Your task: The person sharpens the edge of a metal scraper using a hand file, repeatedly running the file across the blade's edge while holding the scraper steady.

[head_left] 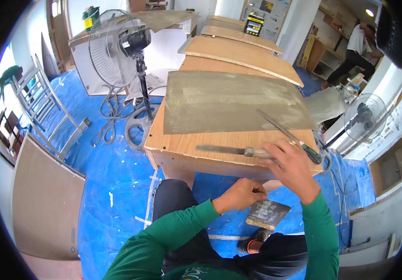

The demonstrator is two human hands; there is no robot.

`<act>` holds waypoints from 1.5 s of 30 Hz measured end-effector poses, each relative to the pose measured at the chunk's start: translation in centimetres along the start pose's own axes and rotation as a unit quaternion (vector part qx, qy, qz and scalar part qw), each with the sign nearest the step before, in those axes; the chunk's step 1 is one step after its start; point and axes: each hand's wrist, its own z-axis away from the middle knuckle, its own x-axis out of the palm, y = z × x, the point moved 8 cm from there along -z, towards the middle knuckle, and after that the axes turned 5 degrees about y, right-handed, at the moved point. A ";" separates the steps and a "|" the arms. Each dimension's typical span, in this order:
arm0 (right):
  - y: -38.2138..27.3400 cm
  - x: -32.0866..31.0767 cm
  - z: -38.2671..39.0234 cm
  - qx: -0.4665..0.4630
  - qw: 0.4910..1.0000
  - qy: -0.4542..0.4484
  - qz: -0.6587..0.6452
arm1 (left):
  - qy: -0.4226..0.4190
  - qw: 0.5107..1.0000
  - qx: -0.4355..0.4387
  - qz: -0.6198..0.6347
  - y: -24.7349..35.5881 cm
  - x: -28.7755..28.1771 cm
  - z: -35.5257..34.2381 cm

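Observation:
My right hand (286, 161) is closed round the handle of a flat-bladed hand tool (222, 149). Its long grey blade points left, just above the front edge of the wooden panel (177, 145). Beside that hand, a tapered file (278, 125) with a green and black handle lies on the work surface. My left hand (239, 195) is held low in front of the bench, fingers curled in a pinch; what they hold, if anything, is hidden. Just below it is a grey spreader-like plate (268, 213) with a pale wooden edge; whether the hand touches it is unclear.
A grey-green, streaked sheet (233, 102) covers much of the panel. More boards (233, 51) are stacked behind, with a black and yellow tin (254, 24). Fans (133, 41) stand either side, with cables (110, 119) on the blue floor sheet (103, 186). Two other people are in the background.

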 end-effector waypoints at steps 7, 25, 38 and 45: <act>2.7 5.6 -1.5 0.033 0.998 0.029 -0.038 | 0.064 0.998 0.008 0.022 -0.5 -0.6 -0.6; -2.4 3.4 19.3 0.180 0.979 0.007 -0.091 | 0.022 0.945 -0.192 0.263 -3.5 1.0 -1.1; 2.7 11.5 29.6 0.556 0.468 0.162 -0.668 | -0.082 0.930 -0.208 0.290 -7.4 6.2 -0.6; 2.9 12.4 30.1 0.572 0.456 0.155 -0.664 | -0.045 0.940 -0.228 0.250 -8.2 6.5 -1.4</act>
